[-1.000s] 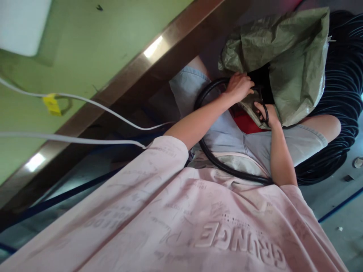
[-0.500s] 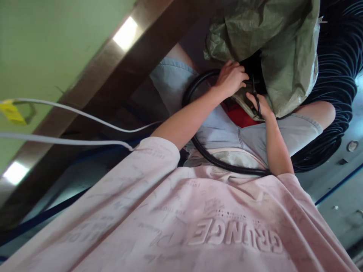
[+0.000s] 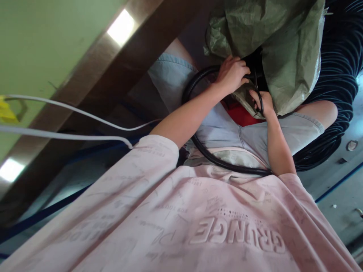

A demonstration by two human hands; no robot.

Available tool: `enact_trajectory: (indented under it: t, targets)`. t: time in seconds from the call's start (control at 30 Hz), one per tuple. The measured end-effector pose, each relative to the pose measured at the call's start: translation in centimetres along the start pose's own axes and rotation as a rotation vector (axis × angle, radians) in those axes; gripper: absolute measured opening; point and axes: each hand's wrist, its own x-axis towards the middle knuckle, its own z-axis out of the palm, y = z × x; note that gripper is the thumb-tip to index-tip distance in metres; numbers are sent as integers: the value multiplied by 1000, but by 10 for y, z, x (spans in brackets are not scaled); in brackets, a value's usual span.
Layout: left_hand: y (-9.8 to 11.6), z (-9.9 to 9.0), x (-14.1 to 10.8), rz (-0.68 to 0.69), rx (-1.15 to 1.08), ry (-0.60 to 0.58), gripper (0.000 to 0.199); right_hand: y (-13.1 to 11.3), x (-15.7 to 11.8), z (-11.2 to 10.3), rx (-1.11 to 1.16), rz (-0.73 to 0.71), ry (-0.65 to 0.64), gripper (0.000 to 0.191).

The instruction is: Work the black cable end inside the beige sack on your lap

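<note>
Black corrugated tubing (image 3: 198, 77) loops across my lap and runs into my left hand (image 3: 233, 73), whose fingers are closed around it near the sack's mouth. My right hand (image 3: 264, 102) grips a pair of black-handled scissors (image 3: 260, 99), with the blades pointing up toward the tubing's end. Whether the blades touch the tubing I cannot tell. An olive-green woven sack (image 3: 292, 71) stands between my legs, its mouth gaping toward me, with a dark inside. Something red (image 3: 242, 114) lies under the sack's lower edge.
A large coil of thin black tubing (image 3: 337, 71) lies to the right on the floor (image 3: 340, 185). At left is a green tabletop (image 3: 51, 45) with a metal edge. White cables (image 3: 70, 136) run from it toward my left sleeve, near a yellow tag (image 3: 8, 111).
The view has shifted slightly. My left hand still holds the tubing, and the scissors in my right hand have turned a little and sit slightly farther right.
</note>
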Motion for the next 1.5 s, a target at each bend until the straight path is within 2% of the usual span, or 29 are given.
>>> enact_trajectory:
  t: [0.1, 0.27, 0.47, 0.67, 0.87, 1.03, 1.37, 1.5]
  targets:
    - [0, 1, 0, 14, 18, 38, 65, -4, -1, -1, -17, 25, -5, 55]
    - [0, 0, 0, 38, 9, 24, 66, -5, -1, -1, -1, -12, 19, 56]
    - [0, 1, 1, 38, 83, 104, 59, 0, 1, -1, -21, -46, 37, 56]
    - [0, 0, 1, -3, 26, 68, 63, 7, 5, 1, -21, -85, 61, 58]
    - [1, -1, 1, 29, -10, 57, 64, 7, 4, 2, -14, -73, 65, 58]
    - [0, -2, 1, 39, -17, -37, 73, 0, 1, 2, -18, -64, 57, 63]
    - [3, -4, -2, 4, -3, 18, 71, 3, 4, 2, -1, -69, 73, 62]
    - [0, -2, 1, 62, 26, -7, 75, 5, 5, 3, -11, -88, 65, 65]
